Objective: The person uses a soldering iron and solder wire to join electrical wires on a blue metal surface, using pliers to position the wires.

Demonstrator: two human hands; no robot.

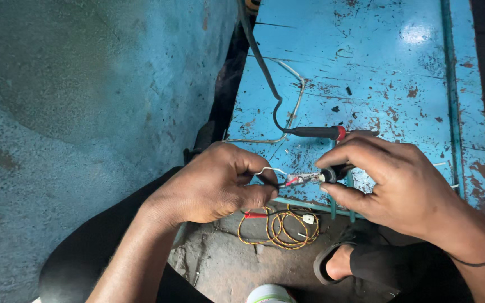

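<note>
Left hand [214, 185] pinching thin wires [287, 180], right hand [388, 179] gripping small black part [330, 174] at wire ends, between both hands; yellow coil [279, 229] below, probe [316, 132] above. Risk: fine strands snapping if pulled apart.

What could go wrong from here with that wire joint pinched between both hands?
The soldering iron lies just behind the right hand, so a knuckle might brush it. The left hand pinches thin wires near their bare ends, which may slip or snap. The coiled yellow wire below could snag a foot.
</note>
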